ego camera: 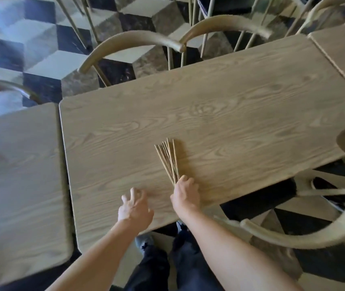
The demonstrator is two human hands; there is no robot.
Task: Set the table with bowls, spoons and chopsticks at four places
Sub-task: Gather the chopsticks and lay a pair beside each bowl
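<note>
Chopsticks [168, 159]: a whole bundle is fanned out on the bench [220, 114], near its front edge, thick ends pinned under the right hand [185, 191], probably so pairs can be split off.
Right hand: fingers are closed down on the chopstick ends.
Left hand [135, 206]: spread loosely just beside, nothing is held.
Bowls, spoons: none are seen yet.
Room: wooden benches pushed side by side, curved-back chairs [133, 44], checkered tile floor [39, 59].

Bundle of pale wooden chopsticks [168, 159] lying flat, tips fanned toward 11–12 o'clock, near ends gathered at 6 o'clock.
</note>
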